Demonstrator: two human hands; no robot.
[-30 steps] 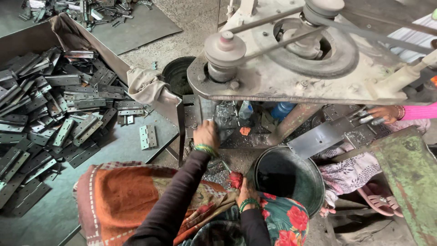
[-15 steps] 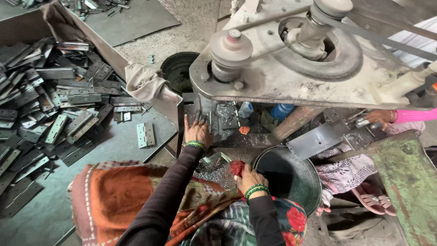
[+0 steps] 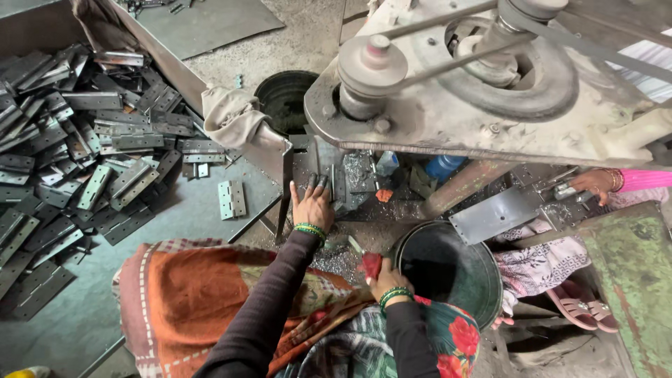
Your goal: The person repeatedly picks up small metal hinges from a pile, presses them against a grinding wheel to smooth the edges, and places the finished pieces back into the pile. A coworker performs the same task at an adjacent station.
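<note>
My left hand [image 3: 313, 203] reaches forward under the grey belt-driven machine [image 3: 490, 84], its fingers on a metal piece at the machine's work spot; whether it grips it I cannot tell. My right hand [image 3: 383, 276] is closed on a small red object [image 3: 370, 264] next to the rim of a dark round tub [image 3: 448, 269]. Both wrists wear green bangles. Metal shavings lie on the ground between my hands.
A large pile of grey metal hinges [image 3: 77, 161] fills the tray on the left, with one open hinge [image 3: 232, 199] lying apart. Another person's hand [image 3: 595, 183] in a pink sleeve works at the right. A second dark tub [image 3: 283, 98] stands behind.
My left hand has stayed at the machine's work spot. My right hand has drawn back toward me with the red object, close to the tub's rim. The view has shifted slightly.
</note>
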